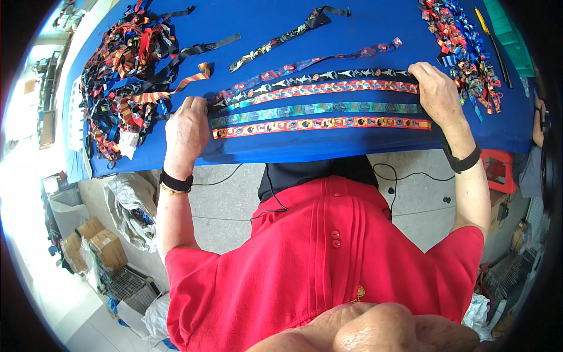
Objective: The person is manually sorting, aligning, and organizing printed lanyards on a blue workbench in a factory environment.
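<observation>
A blue table (381,26) spans the scene, with a person in a red top (281,252) facing its near edge. A tangled heap of patterned ribbons (126,64) covers the table's left end; a smaller heap of ribbons, red and blue (463,53), lies toward its right end. Below the table's left end sit a pale sack (132,196) and cardboard boxes (107,246), while a red plastic piece (498,170) stands below its right end.

Near the middle of the table's near edge, four ribbons run side by side: a black patterned ribbon (328,77) farthest from that edge, then a red-and-blue ribbon (328,88), a green ribbon (316,110) and, closest to the edge, a red-and-yellow ribbon (322,124). Two more, a dark blue-and-red ribbon (328,57) and a black-and-yellow ribbon (275,44), lie loose farther across the table.

The left hand (187,129), fingers curled in narrow, grasps the black patterned ribbon's left end over the table; the right hand (437,97), fingers bunched, holds its right end, thumb hidden. Black bands (176,182) circle both wrists.
</observation>
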{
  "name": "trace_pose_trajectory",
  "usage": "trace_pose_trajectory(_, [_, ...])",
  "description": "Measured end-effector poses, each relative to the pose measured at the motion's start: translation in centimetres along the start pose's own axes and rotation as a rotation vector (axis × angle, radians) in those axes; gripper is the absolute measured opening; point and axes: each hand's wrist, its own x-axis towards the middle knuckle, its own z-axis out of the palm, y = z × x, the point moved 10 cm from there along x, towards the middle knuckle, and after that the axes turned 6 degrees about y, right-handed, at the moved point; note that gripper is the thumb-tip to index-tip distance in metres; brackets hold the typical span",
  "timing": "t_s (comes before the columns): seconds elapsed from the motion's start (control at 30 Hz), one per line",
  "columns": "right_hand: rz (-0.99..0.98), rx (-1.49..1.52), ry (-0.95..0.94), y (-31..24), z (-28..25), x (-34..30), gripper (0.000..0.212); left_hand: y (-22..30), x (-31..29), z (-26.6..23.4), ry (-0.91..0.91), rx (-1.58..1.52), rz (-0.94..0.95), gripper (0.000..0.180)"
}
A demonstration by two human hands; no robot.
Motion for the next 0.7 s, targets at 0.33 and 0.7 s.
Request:
trace_pose_trajectory(0.33, [0.091,0.124,-0.040,1.3,-0.3,0.8,0.022,0.7,3.5,0.1,0.007,-0.269,-0.009,0.013])
trace_pose_trajectory(0.7, [-0.096,0.032,-0.012,-0.7,2.1,6.1,0.024,-0.4,4.8,3.4,-0.233,-0.335,-0.077,0.010])
